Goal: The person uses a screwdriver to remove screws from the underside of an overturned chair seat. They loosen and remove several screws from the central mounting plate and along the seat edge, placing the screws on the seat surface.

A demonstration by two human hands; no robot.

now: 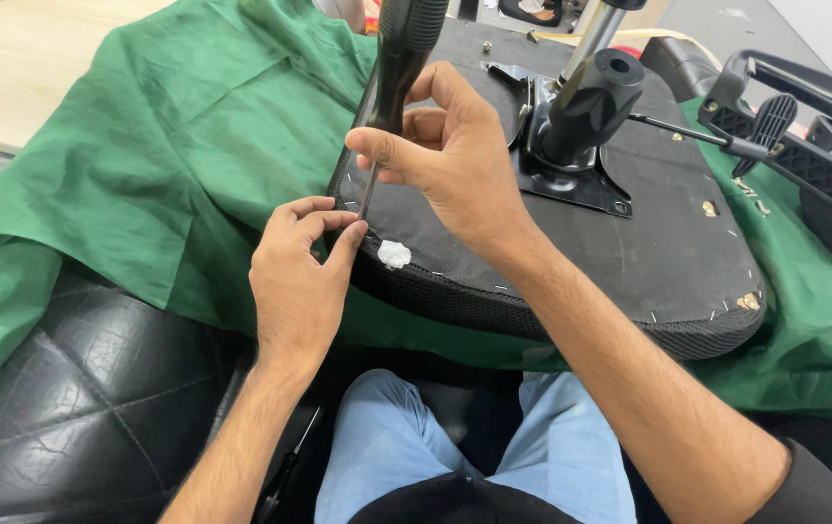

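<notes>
Bright even indoor light, soft shadows beneath the arms, sharp centre, slight wide-angle stretch at edges

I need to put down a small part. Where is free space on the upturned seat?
The seat underside is bare between the metal bracket and the near right edge. Crowded: the left edge, where the left hand, right hand, screwdriver and white lump meet.
</notes>
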